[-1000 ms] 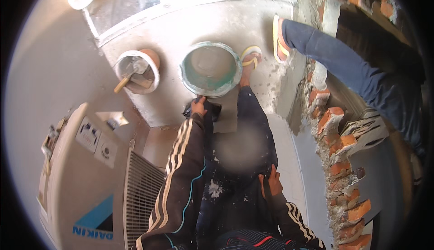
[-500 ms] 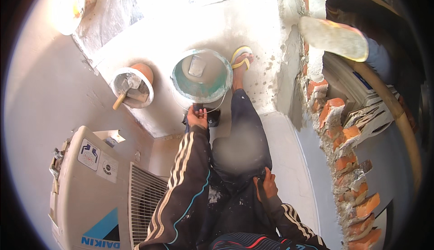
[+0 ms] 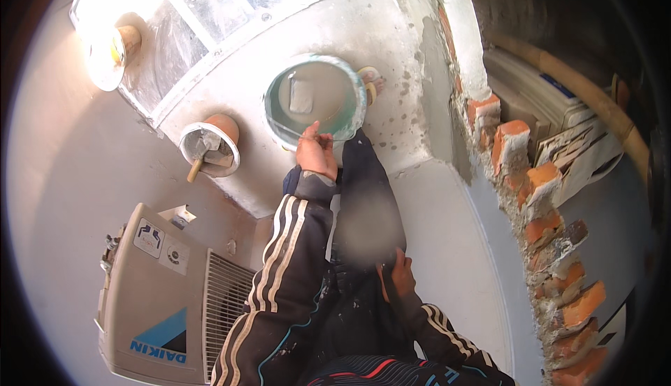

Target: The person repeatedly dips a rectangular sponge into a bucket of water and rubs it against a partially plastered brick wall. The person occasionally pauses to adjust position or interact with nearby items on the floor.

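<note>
My left hand (image 3: 316, 152) is closed around the thin wire handle (image 3: 282, 132) of a round bucket (image 3: 272, 115) with a green inside and a plaster-smeared rim. Murky grey liquid (image 3: 328, 96) fills part of it, and a pale, roughly rectangular block (image 3: 301, 97) shows there. Lower right, my right hand (image 3: 400, 275) rests on my thigh, its thumb apart from the fingers; it appears to hold nothing, though the fingers show only in part. Left of the bucket stands a smaller orange-brown bucket (image 3: 225, 126) holding grey mortar and a wooden-handled trowel (image 3: 196, 167).
An air-conditioner outdoor unit (image 3: 155, 288) stands at the lower left. A broken brick wall edge (image 3: 542, 204) runs down the right, with a bamboo pole (image 3: 608, 110) beyond it. Another container (image 3: 126, 42) is at the far left. A sandalled foot (image 3: 372, 82) is beside the large bucket.
My left hand has come up with the wire handle, from below the rim to its near edge. My right hand stays on the thigh. The raised sandal beyond the bricks has left view.
</note>
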Tool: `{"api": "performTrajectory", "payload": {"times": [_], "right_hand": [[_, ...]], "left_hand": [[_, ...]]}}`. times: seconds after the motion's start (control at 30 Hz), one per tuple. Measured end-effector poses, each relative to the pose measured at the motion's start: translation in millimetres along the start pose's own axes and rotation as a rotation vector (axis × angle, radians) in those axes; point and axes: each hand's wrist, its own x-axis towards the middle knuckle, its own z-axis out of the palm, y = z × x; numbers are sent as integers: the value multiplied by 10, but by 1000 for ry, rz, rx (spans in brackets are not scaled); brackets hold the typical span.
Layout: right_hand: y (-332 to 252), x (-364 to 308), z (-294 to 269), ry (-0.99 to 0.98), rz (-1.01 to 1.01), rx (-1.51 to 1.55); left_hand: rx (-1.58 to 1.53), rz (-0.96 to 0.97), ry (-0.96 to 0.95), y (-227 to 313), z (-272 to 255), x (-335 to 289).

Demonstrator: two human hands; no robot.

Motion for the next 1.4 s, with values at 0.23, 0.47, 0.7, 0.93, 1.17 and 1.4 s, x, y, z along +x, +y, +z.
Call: {"api": "performTrajectory", "payload": {"times": [0.23, 0.47, 0.7, 0.93, 1.17, 1.4], "right_hand": [[95, 6, -81, 52, 15, 148], [87, 84, -295, 91, -89, 260], [-150, 79, -365, -5, 54, 418], [-737, 241, -256, 363, 4, 668], [-1267, 1415, -1026, 681, -518, 673], [-2173, 3842, -1704, 835, -879, 37]], "left_hand": [[344, 158, -302, -89, 730, -227], [751, 206, -426, -245, 1356, -297], [1026, 161, -437, -333, 1842, -28], [1499, 559, -774, 12, 1388, 836], [2256, 1277, -820, 1162, 1656, 298], [2120, 1406, -625, 1147, 1346, -501]]}}
